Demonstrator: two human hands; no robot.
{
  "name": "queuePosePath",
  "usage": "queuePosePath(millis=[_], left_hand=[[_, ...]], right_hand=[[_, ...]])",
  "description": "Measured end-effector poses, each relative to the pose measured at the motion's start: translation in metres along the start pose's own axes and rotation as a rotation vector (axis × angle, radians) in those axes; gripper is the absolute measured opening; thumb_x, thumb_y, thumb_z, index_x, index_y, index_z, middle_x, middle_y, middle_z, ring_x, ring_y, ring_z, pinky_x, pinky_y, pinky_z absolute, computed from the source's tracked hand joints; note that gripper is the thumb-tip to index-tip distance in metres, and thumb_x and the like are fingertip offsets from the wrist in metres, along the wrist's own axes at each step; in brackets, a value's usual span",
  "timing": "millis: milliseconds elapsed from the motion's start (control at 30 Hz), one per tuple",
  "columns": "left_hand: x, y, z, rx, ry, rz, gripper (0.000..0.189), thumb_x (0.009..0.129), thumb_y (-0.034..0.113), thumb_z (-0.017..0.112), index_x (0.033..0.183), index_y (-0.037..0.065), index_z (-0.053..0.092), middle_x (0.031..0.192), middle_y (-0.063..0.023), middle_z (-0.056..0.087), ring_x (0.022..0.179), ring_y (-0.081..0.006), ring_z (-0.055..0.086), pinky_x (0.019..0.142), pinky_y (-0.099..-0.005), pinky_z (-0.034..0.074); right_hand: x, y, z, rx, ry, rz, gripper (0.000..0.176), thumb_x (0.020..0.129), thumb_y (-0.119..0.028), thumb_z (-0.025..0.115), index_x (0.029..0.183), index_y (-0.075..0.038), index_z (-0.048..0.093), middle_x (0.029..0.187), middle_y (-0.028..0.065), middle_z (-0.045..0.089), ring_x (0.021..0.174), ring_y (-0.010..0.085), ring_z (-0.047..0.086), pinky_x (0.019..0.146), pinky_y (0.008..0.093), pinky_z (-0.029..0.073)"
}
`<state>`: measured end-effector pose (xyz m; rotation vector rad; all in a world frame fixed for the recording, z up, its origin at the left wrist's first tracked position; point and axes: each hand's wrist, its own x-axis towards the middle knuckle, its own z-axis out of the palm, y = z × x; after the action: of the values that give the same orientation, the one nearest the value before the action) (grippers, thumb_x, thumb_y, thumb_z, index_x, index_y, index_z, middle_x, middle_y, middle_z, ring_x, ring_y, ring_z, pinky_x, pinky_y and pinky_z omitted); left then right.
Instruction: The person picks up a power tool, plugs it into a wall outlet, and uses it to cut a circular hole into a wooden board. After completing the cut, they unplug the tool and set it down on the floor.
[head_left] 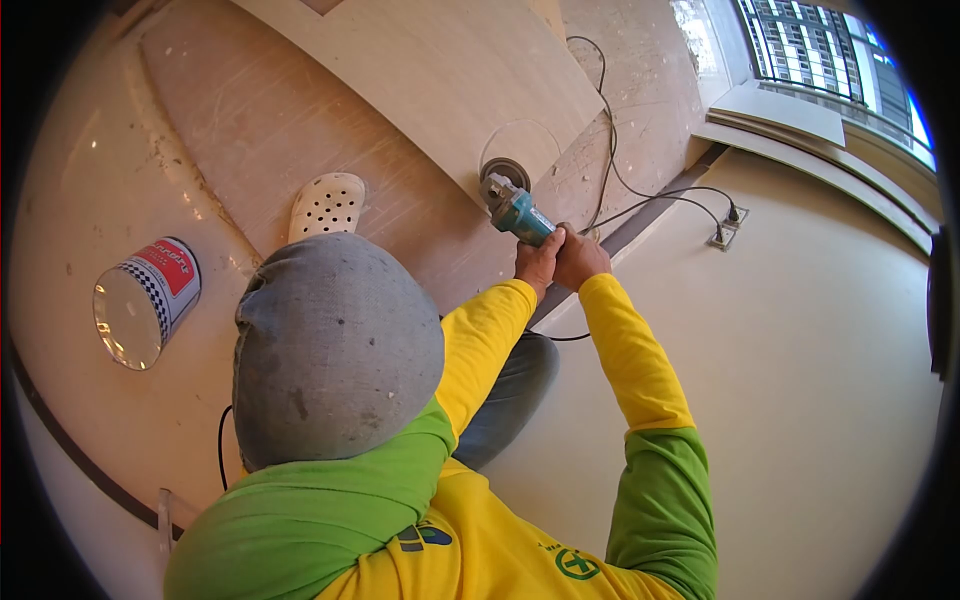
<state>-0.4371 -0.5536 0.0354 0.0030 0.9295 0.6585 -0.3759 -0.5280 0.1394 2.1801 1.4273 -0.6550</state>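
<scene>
My left hand (537, 265) and my right hand (580, 257) are both closed around the rear body of a teal angle grinder (522, 215), side by side with arms stretched forward. The grinder's round disc (507, 174) overlaps the near corner of a large pale beige panel (470, 90). A thin curved line (520, 122) runs on the panel around the disc area. Most of the grinder's rear grip is hidden by my fingers.
My bent knee (340, 350) in grey jeans and a white clog (328, 205) are left of my arms. A paint can (150, 300) lies further left. Black cords (612, 150) run to a wall socket (728, 228). Flat boards (790, 112) rest by the window.
</scene>
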Motion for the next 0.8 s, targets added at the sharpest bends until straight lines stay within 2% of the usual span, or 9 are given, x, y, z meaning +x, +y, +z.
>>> queuePosePath(millis=[67, 133, 200, 267, 333, 367, 467, 800], left_hand=[[-0.005, -0.001, 0.000, -0.023, -0.031, 0.000, 0.075, 0.081, 0.043, 0.084, 0.130, -0.004, 0.051, 0.124, -0.0169, 0.066, 0.111, -0.0253, 0.066, 0.097, -0.0342, 0.052], [-0.009, -0.003, 0.002, 0.082, -0.014, -0.029, 0.075, 0.085, 0.043, 0.081, 0.136, -0.001, 0.049, 0.129, -0.0151, 0.062, 0.117, -0.0242, 0.062, 0.103, -0.0341, 0.049], [-0.006, -0.007, 0.010, 0.112, -0.022, -0.010, 0.077, 0.085, 0.043, 0.082, 0.137, -0.002, 0.047, 0.130, -0.0157, 0.062, 0.117, -0.0250, 0.062, 0.103, -0.0344, 0.049], [-0.006, -0.016, 0.016, 0.148, -0.030, -0.006, 0.079, 0.085, 0.043, 0.082, 0.138, -0.002, 0.045, 0.130, -0.0164, 0.061, 0.118, -0.0257, 0.062, 0.104, -0.0347, 0.048], [-0.012, -0.009, 0.028, 0.151, 0.007, 0.017, 0.081, 0.084, 0.041, 0.084, 0.135, -0.007, 0.043, 0.127, -0.0218, 0.063, 0.112, -0.0288, 0.066, 0.099, -0.0355, 0.052], [-0.015, -0.005, 0.032, 0.153, -0.015, -0.036, 0.083, 0.086, 0.043, 0.081, 0.141, -0.004, 0.039, 0.134, -0.0187, 0.059, 0.121, -0.0274, 0.061, 0.106, -0.0348, 0.048], [-0.012, -0.005, 0.042, 0.148, 0.064, -0.081, 0.085, 0.086, 0.044, 0.082, 0.141, -0.004, 0.039, 0.134, -0.0188, 0.059, 0.121, -0.0277, 0.061, 0.106, -0.0347, 0.047], [0.005, -0.003, 0.043, 0.041, 0.105, -0.111, 0.080, 0.087, 0.046, 0.080, 0.139, -0.001, 0.041, 0.132, -0.0170, 0.060, 0.116, -0.0257, 0.063, 0.099, -0.0350, 0.053]], right_hand=[[-0.003, 0.004, 0.000, 0.004, -0.001, -0.011, 0.042, 0.088, -0.041, 0.067, 0.118, -0.013, 0.057, 0.101, 0.0214, 0.073, 0.100, 0.0433, 0.069, 0.085, 0.0512, 0.054], [-0.003, 0.013, 0.005, 0.006, -0.001, -0.028, 0.043, 0.087, -0.040, 0.067, 0.119, -0.014, 0.057, 0.101, 0.0216, 0.073, 0.099, 0.0436, 0.069, 0.085, 0.0510, 0.054], [-0.004, 0.024, 0.012, 0.139, 0.025, 0.029, 0.050, 0.083, -0.044, 0.072, 0.121, -0.013, 0.059, 0.106, 0.0211, 0.073, 0.103, 0.0427, 0.068, 0.087, 0.0501, 0.054], [-0.001, 0.040, 0.017, 0.135, 0.038, 0.059, 0.051, 0.082, -0.043, 0.073, 0.122, -0.016, 0.059, 0.104, 0.0208, 0.073, 0.101, 0.0433, 0.068, 0.086, 0.0501, 0.055], [0.000, 0.045, 0.008, 0.112, 0.044, 0.028, 0.050, 0.081, -0.043, 0.074, 0.121, -0.017, 0.059, 0.103, 0.0204, 0.073, 0.099, 0.0434, 0.069, 0.084, 0.0501, 0.055], [0.000, 0.045, 0.001, 0.085, 0.034, 0.015, 0.049, 0.081, -0.042, 0.073, 0.121, -0.016, 0.059, 0.102, 0.0202, 0.073, 0.098, 0.0430, 0.069, 0.083, 0.0497, 0.055], [0.007, 0.049, -0.011, 0.057, 0.005, -0.045, 0.048, 0.081, -0.041, 0.073, 0.121, -0.016, 0.060, 0.103, 0.0199, 0.073, 0.098, 0.0430, 0.069, 0.083, 0.0495, 0.056], [0.030, 0.038, -0.024, -0.040, -0.106, -0.022, 0.048, 0.080, -0.040, 0.074, 0.121, -0.019, 0.060, 0.105, 0.0194, 0.074, 0.102, 0.0422, 0.069, 0.087, 0.0495, 0.055]])
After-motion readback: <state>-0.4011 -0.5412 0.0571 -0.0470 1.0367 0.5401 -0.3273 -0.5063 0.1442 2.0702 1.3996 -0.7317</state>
